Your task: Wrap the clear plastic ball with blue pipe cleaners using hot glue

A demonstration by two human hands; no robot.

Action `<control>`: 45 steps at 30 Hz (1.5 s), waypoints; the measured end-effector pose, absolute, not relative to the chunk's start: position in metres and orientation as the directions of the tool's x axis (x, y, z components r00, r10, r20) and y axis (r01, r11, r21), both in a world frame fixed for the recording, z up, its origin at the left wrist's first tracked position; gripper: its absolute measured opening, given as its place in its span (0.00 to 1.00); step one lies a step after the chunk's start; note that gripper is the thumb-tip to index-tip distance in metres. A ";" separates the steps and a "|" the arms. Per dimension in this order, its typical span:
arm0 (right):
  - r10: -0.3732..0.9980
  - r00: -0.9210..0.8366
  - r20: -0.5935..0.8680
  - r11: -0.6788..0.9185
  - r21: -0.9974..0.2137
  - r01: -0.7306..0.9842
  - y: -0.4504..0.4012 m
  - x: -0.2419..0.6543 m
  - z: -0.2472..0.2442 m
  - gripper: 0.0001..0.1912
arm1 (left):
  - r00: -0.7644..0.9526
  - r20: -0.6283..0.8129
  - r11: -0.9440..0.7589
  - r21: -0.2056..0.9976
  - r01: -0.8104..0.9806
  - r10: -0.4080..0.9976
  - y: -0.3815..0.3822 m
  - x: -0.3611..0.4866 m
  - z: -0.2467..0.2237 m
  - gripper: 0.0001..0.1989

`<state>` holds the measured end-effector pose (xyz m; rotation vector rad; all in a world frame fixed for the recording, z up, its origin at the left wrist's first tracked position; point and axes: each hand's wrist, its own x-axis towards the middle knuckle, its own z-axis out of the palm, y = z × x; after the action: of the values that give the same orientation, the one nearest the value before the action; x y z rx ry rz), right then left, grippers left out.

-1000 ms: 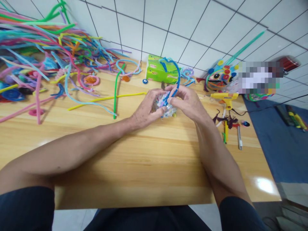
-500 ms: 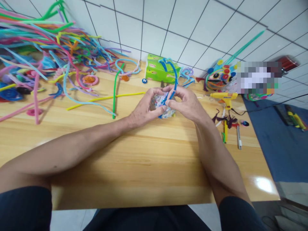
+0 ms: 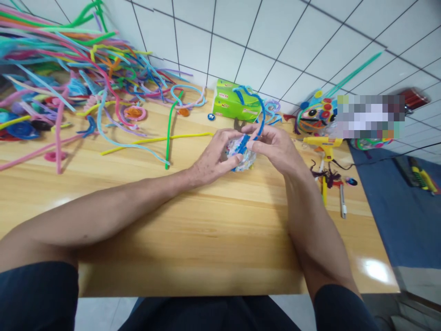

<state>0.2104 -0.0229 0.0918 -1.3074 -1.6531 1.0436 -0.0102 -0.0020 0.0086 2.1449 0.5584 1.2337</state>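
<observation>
A round, clear-looking bundle with multicoloured bits (image 3: 248, 162) sits between my hands over the table. My left hand (image 3: 217, 157) is wrapped round its left side, thumb on the front. Blue pipe cleaner (image 3: 244, 144) lies across the bundle's front. My right hand (image 3: 270, 145) pinches the blue pipe cleaner between thumb and fingers at the right; its free length arcs up behind that hand. Behind stands a green tissue packet (image 3: 234, 103), with a blue button (image 3: 211, 117) to its left.
A big heap of coloured pipe cleaners (image 3: 86, 69) spreads over the left. Green (image 3: 169, 133) and yellow (image 3: 138, 143) pipe cleaners cross beside it. At right lie a yellow glue gun (image 3: 324, 143) with its cord, a craft knife (image 3: 342, 202) and a button-covered decorated object (image 3: 315, 115).
The view has shifted slightly, moving the scene a little right. My right fingers have shifted along the blue pipe cleaner, and more of the blue strip across the bundle shows.
</observation>
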 end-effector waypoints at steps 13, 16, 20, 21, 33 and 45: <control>0.986 -0.151 0.075 0.124 -0.929 0.350 -0.023 0.203 0.089 0.16 | 0.476 0.605 -0.671 0.740 -0.040 0.639 -0.001 -0.012 0.010 0.24; 0.985 -0.157 0.076 0.128 -0.926 0.355 -0.023 0.203 0.091 0.15 | 0.470 0.603 -0.689 0.725 0.015 0.645 0.000 -0.010 0.008 0.25; 0.984 -0.161 0.075 0.129 -0.925 0.358 -0.024 0.202 0.093 0.14 | 0.480 0.618 -0.719 0.695 0.037 0.623 -0.001 -0.010 0.011 0.25; 0.984 -0.162 0.075 0.129 -0.925 0.358 -0.024 0.202 0.093 0.14 | 0.483 0.617 -0.717 0.697 0.031 0.621 -0.002 -0.011 0.012 0.25; 0.976 -0.215 0.039 0.107 -0.942 0.318 -0.025 0.206 0.097 0.11 | 0.460 0.604 -0.686 0.728 0.013 0.651 -0.004 -0.008 0.008 0.24; 0.982 -0.184 0.049 0.107 -0.941 0.322 -0.022 0.206 0.093 0.13 | 0.483 0.646 -0.747 0.665 0.024 0.591 -0.005 -0.011 0.010 0.23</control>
<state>0.2057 -0.0216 0.0926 -1.3029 -1.6258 1.0969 -0.0112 -0.0054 0.0096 2.1416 0.5052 1.2509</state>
